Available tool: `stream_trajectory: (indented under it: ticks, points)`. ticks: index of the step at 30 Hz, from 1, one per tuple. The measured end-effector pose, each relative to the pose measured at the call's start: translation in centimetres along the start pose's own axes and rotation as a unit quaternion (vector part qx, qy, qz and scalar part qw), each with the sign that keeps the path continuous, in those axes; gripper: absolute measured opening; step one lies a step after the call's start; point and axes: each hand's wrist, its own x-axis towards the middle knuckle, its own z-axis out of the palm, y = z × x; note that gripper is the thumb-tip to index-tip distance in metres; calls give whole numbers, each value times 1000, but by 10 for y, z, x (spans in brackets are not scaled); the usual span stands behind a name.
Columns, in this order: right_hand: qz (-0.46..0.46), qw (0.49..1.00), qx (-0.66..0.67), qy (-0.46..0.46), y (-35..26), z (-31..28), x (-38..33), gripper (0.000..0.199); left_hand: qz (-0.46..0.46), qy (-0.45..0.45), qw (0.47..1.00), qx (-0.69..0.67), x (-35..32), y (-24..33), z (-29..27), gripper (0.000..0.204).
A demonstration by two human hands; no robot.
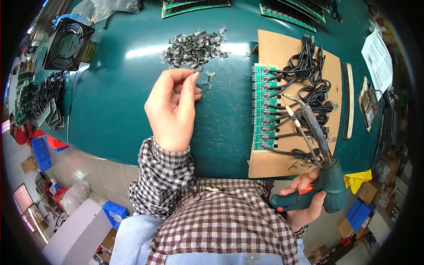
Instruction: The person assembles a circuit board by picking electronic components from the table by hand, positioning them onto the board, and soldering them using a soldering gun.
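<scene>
On the green table (115, 110), our left hand (172, 108) pinches small metal components (194, 48). Our right hand (304, 201) grips the soldering gun (324, 176); its tip could scorch the black cables (309, 79).

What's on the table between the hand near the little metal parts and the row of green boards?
Only bare green table, seen in the head view, separates the left hand from the green boards.

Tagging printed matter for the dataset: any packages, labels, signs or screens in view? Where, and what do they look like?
Paper sheet: far right of the table, white rectangle with dark print.
Plastic bags: top left edge, clear, crumpled.
Cardboard boxes: floor at lower right, brown.
Cardboard sheet: on the table right of centre, brown, under the green boards.
No screens or signs visible.
</scene>
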Motion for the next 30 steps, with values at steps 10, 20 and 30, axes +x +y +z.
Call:
stream_trajectory:
  ticks: [10,20,30]
  points:
    - [-30,984,-165,-68,-11,59,25,38,-312,-275,845,-336,-60,54,9,11]
    - [-104,967,-215,-86,-1,53,26,39,-287,-287,845,-348,-89,52,9,11]
    - [-61,969,-236,-42,-3,59,16,37,-298,-304,844,-327,-92,51,4,10]
